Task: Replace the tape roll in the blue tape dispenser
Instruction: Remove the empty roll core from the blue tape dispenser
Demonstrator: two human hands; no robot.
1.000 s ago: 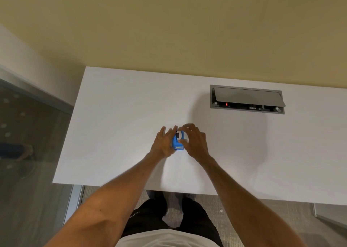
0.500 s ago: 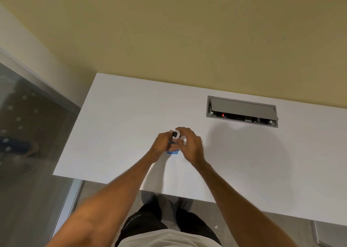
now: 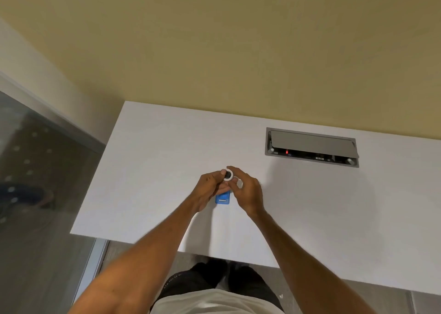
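Observation:
The blue tape dispenser (image 3: 223,198) lies on the white table (image 3: 152,170), its near end showing below my hands; the rest is hidden under my palms. A small white tape roll (image 3: 228,175) with a dark core is held up just above it, pinched between the fingertips of my left hand (image 3: 210,187) and my right hand (image 3: 247,192). Another small whitish piece (image 3: 239,184) shows by my right fingers; I cannot tell what it is.
A grey recessed cable box (image 3: 311,147) with its lid tilted up and a red light sits in the table at the back right. A yellow wall runs behind the table. The floor and a glass panel lie to the left.
The tape roll has come up out of the dispenser between both hands. The dispenser now lies uncovered at its near end. The view has tilted down.

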